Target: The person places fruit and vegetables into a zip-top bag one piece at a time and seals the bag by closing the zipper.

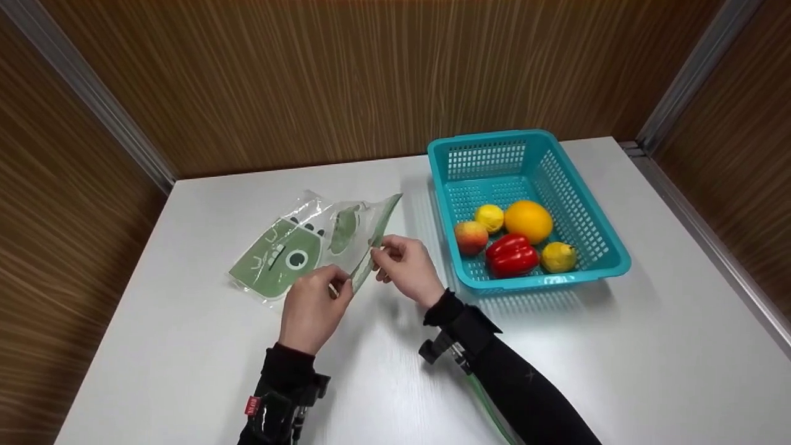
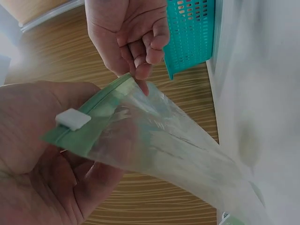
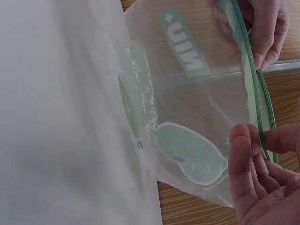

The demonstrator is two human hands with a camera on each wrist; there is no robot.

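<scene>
There are one left hand [image 1: 313, 307], one right hand [image 1: 410, 270], one zip bag [image 1: 279, 259] and one basket [image 1: 516, 285]. Inside it, five in total: one orange [image 1: 528, 221], one peach [image 1: 471, 238], one red bell pepper [image 1: 511, 255] and two yellow fruits [image 1: 558, 257].

glossy plastic bag [image 1: 309, 244], smooth plastic basket [image 1: 513, 285]

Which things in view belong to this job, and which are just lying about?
Job in hand:
- zip bag
- left hand and right hand, both pinching its edge

Seemingly not in use:
- teal basket
- orange, peach, red pepper, two yellow fruits inside
</scene>
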